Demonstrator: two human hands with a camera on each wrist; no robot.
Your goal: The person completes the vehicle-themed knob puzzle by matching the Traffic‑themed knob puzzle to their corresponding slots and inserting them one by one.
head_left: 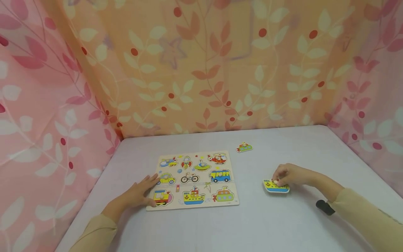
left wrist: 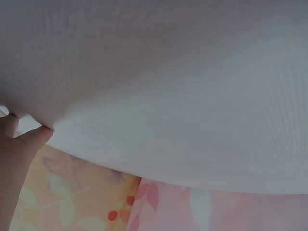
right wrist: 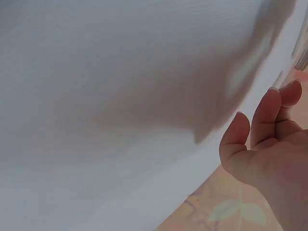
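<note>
My right hand (head_left: 288, 175) pinches the small knob of a yellow-and-blue ship puzzle piece (head_left: 276, 188), right of the board. In the right wrist view, the thumb and fingers (right wrist: 266, 113) are bent, and the piece is largely out of sight. My left hand (head_left: 138, 192) rests at the left edge of a wooden knob-puzzle board (head_left: 195, 207), fingers spread, with the thumb beside the train piece (head_left: 161, 197). Pictures of a ship (head_left: 193, 196) and a submarine (head_left: 223, 195) show along the board's lower row. The left wrist view catches only part of that hand (left wrist: 24, 139).
A loose submarine piece (head_left: 244, 147) lies beyond the board's upper right corner. A black object (head_left: 325, 207) appears under the right forearm. The white-covered table (head_left: 252, 227) is bordered by patterned curtains (head_left: 201, 70) at the back and sides.
</note>
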